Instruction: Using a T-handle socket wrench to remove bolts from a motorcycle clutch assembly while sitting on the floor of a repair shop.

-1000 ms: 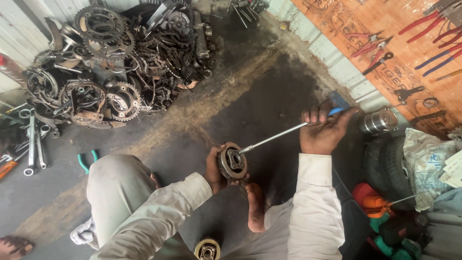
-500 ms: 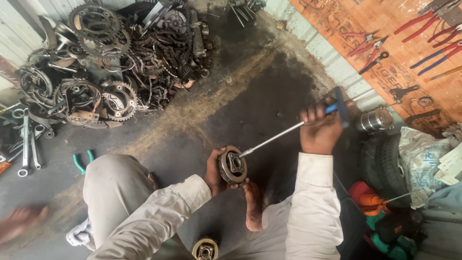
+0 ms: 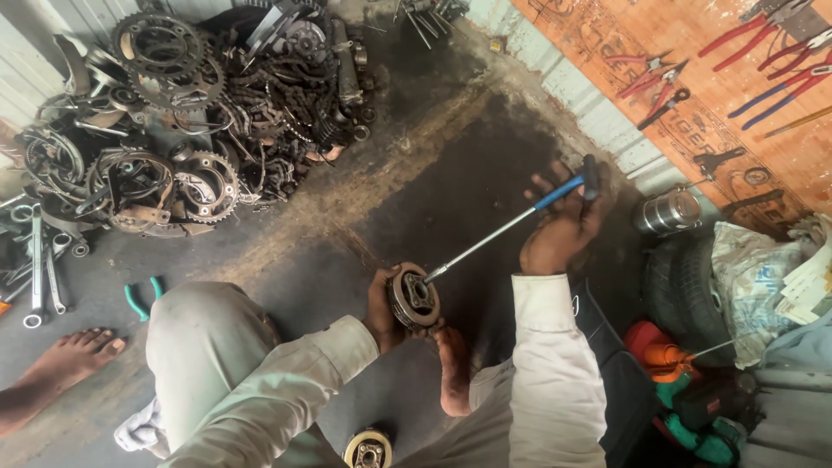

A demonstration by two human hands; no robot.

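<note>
A round metal clutch assembly (image 3: 413, 299) is gripped in the left hand (image 3: 381, 310) above the dark oily floor (image 3: 451, 173), just beside a bare foot (image 3: 452, 371). The blue-handled T-wrench (image 3: 507, 227) is clasped at its handle by the right hand (image 3: 563, 225), its tip set in the assembly's centre.

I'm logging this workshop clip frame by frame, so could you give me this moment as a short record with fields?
setting: oil-stained concrete floor, person crouched over it
left hand: grips a round metal clutch-like part
right hand: holds the blue handle of a long T-handle driver
tool contact: driver tip sits in the middle of the round part
behind: pile of sprockets and chains
on floor: spanners, green-handled pliers
wall board: hanging pliers
other person: bare foot at left
</note>
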